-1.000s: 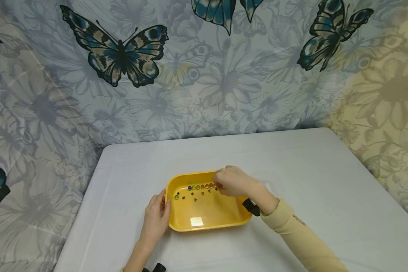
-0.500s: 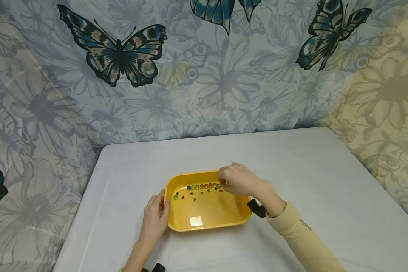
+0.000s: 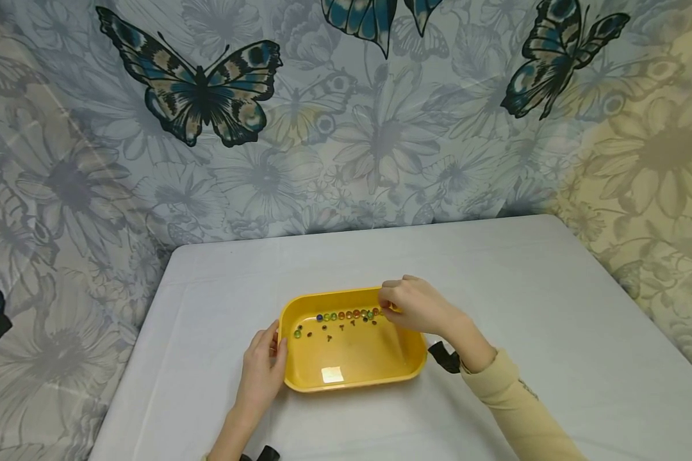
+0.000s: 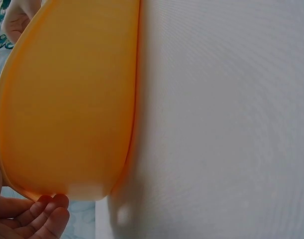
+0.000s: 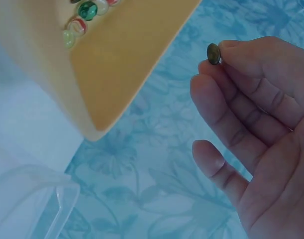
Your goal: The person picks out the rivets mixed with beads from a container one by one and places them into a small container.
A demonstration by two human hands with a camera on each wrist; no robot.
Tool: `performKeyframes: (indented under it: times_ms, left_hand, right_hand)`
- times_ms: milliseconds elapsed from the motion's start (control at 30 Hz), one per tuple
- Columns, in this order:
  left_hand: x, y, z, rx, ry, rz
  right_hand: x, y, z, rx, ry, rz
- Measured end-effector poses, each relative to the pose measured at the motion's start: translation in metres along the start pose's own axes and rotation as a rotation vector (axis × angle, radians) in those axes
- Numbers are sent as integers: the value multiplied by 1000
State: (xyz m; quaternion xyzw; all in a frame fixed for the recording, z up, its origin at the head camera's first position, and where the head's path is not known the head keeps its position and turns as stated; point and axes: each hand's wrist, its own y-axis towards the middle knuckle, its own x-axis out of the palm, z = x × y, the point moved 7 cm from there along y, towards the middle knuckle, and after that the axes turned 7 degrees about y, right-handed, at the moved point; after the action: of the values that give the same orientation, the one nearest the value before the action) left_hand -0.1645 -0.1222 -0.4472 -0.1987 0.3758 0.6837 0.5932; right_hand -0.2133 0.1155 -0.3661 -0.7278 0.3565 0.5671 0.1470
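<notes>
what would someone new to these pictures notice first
Probably the bright yellow tray on the white table, with a row of colourful marbles near its far side. Next, the large butterfly with dark-edged wings at the upper left of the patterned backdrop. In the right wrist view, the eye goes to a small, round, brass-coloured piece pinched at the fingertips of the right hand.

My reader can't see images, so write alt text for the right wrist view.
The right hand pinches a small dark shiny disc at its fingertips. At upper left is a yellow tray with coloured glassy beads; clear plastic shows at lower left, a blue floral backdrop behind.
</notes>
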Motion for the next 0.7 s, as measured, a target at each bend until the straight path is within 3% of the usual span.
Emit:
performKeyframes:
  times_ms: [700]
  left_hand:
    - [0,0,0,-4,3,-4]
  right_hand:
    - [-8,-21,18,35,14,97]
